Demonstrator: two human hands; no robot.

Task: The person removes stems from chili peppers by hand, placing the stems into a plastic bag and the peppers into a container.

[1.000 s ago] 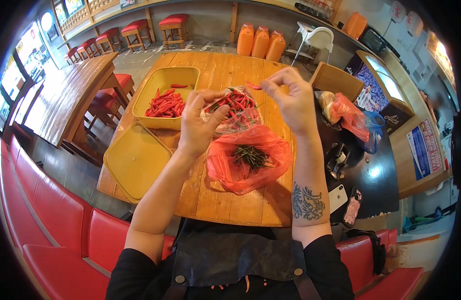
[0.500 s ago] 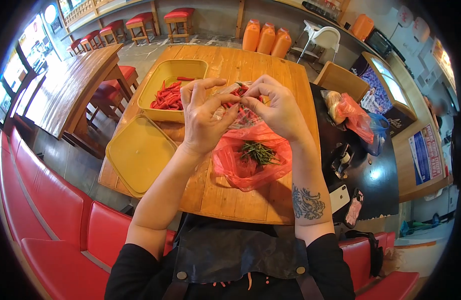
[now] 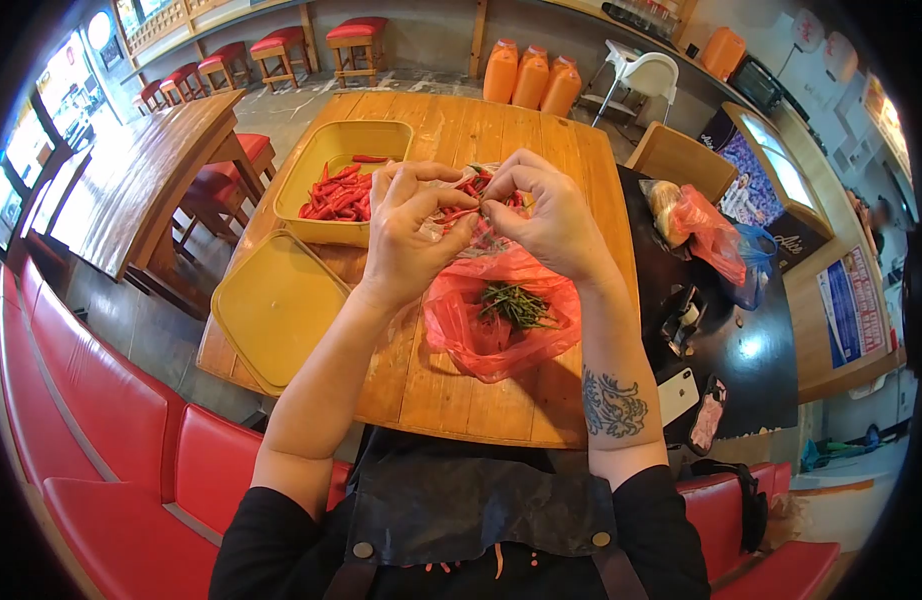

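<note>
My left hand [image 3: 411, 235] and my right hand [image 3: 551, 215] are raised above the table, their pinched fingertips meeting. Between them is a thin red chilli, mostly hidden by the fingers. Behind the hands lies a clear plastic bag of red chillies [image 3: 478, 183], partly covered by them. Below the hands, an open red plastic bag [image 3: 456, 335] holds a small heap of green stems [image 3: 519, 304]. To the left of my left hand, red chillies [image 3: 338, 195] lie in a yellow plastic tub [image 3: 293, 212].
A yellow lid [image 3: 281, 310] rests at the wooden table's [image 3: 431, 405] left edge. On the dark table to the right are a phone [image 3: 678, 396], a pink-cased item [image 3: 708, 415] and filled plastic bags [image 3: 711, 235]. Orange jugs [image 3: 532, 76] stand beyond the table.
The fingers of both hands have shifted slightly around the pinch, with my right fingers curling a little more. The tub, lid and bags stay where they were.
</note>
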